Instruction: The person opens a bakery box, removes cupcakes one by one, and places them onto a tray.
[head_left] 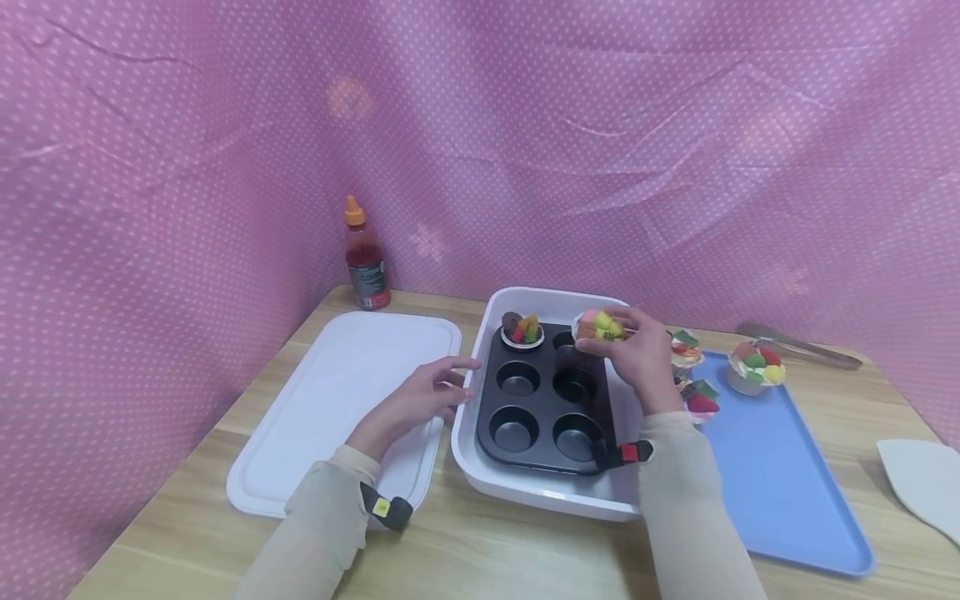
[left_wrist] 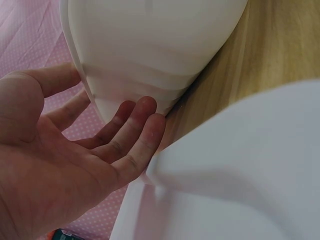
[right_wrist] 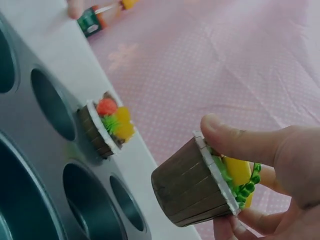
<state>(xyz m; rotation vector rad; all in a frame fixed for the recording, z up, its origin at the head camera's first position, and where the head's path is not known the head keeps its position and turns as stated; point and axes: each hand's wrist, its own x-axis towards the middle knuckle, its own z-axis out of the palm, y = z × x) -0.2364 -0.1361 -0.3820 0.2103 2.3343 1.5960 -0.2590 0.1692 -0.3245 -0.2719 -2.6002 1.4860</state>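
Observation:
Above the back right of a dark muffin pan (head_left: pixel 543 392), my right hand (head_left: pixel 633 354) pinches a toy cupcake (head_left: pixel 600 325) by its rim. The right wrist view shows its brown pleated cup tilted, with yellow and green topping partly covered by my fingers. Another cupcake (right_wrist: pixel 102 127) with red, green and orange pieces sits in the pan's back left hollow. The pan lies inside a white tub (head_left: pixel 551 498). At the tub's left side is my left hand (head_left: pixel 429 392), fingers loosely spread and holding nothing. Its fingertips (left_wrist: pixel 146 105) are against or very near the tub wall.
A blue tray (head_left: pixel 787 475) on the right carries several cupcakes (head_left: pixel 756 367), with metal tongs (head_left: pixel 802 346) behind it. Left of the tub lies a white lid-like board (head_left: pixel 341 400); a sauce bottle (head_left: pixel 366 262) stands behind. A pale flat object (head_left: pixel 922 479) lies far right.

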